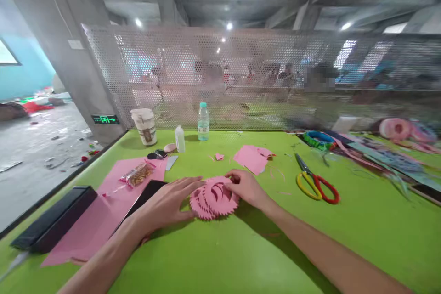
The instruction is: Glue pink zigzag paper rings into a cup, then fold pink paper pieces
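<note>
A pink paper cutout with jagged toothed edges and curved slits lies on the green table. My left hand rests flat beside it, fingers stretched out and touching its left edge. My right hand sits at the cutout's upper right, fingers curled and pinching its edge.
Scissors with yellow and red handles lie to the right. Pink paper sheets and scraps lie behind, more pink sheets and a black box on the left. A paper cup, glue bottle and water bottle stand by the mesh screen.
</note>
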A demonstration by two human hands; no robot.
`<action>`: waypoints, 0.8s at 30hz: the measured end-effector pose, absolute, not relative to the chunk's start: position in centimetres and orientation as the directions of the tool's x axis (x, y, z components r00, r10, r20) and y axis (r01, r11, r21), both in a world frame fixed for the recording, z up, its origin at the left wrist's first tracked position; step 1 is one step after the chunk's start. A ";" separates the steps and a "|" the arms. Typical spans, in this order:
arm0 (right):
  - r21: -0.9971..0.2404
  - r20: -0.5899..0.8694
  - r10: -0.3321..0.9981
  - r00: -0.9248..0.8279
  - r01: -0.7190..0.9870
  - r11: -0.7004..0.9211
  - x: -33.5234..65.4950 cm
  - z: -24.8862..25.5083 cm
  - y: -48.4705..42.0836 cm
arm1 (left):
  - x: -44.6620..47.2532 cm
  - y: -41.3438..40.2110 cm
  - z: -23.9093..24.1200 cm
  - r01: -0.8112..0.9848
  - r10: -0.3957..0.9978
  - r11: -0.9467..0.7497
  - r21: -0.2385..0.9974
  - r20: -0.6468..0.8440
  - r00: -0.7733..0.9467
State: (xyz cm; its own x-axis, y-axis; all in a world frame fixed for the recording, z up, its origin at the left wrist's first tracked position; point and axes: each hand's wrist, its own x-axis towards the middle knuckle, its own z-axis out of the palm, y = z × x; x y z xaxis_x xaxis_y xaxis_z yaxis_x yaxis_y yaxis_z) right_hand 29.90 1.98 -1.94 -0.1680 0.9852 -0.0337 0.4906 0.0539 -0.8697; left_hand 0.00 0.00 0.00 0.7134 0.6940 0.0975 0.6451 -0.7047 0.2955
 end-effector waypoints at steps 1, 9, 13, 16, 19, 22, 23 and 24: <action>-0.870 -0.028 0.987 -0.158 0.491 0.054 30.2 -2.0 2.1 | 0.1 -0.2 0.1 0.655 0.701 -0.695 0.296 0.080 0.708; -0.864 -0.046 0.991 -0.130 0.503 0.026 30.1 -2.3 2.0 | 0.6 -0.9 0.2 0.667 0.717 -0.656 0.353 0.016 0.697; -0.878 -0.144 0.981 -0.130 0.474 -0.066 30.9 -1.5 2.4 | 0.8 -0.8 0.3 0.674 0.724 -0.648 0.355 0.012 0.689; -0.872 -0.160 0.982 -0.098 0.481 -0.094 33.4 -0.5 3.5 | 0.8 -0.7 0.7 0.700 0.744 -0.634 0.329 0.011 0.668; -0.855 -0.165 0.981 -0.101 0.511 -0.091 36.0 0.2 4.4 | 0.4 -0.3 0.8 0.711 0.752 -0.639 0.293 0.042 0.658; -0.839 -0.152 0.982 -0.115 0.540 -0.067 37.3 0.2 4.8 | -0.3 0.1 0.7 0.719 0.742 -0.658 0.226 0.027 0.670; -0.835 -0.145 0.982 -0.118 0.547 -0.058 37.5 0.2 4.8 | -0.5 0.2 0.6 0.719 0.737 -0.663 0.206 0.014 0.676; -0.832 -0.137 0.983 -0.120 0.553 -0.048 37.6 0.2 4.8 | -0.6 0.2 0.6 0.718 0.733 -0.668 0.193 0.005 0.680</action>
